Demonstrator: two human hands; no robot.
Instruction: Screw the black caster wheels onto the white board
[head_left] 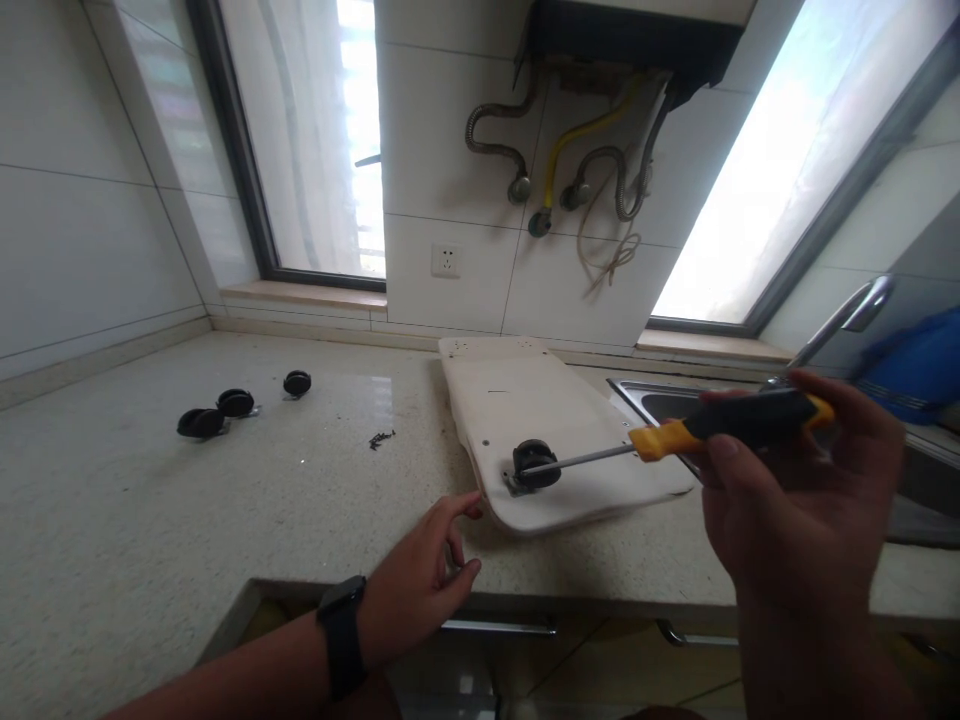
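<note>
The white board (517, 385) lies on the countertop (247, 520), a black caster (537, 463) standing near its front left corner. To the board's right, the right hand (795, 500) is clamped around the handle of a screwdriver (731, 420), whose shaft crosses the board to the caster. At the board's front left edge, the left hand (420, 565) has thumb and fingers apart; I cannot tell whether its fingertip touches. Left of the board lie small dark screws (380, 439) and, farther off, three loose casters (297, 383).
</note>
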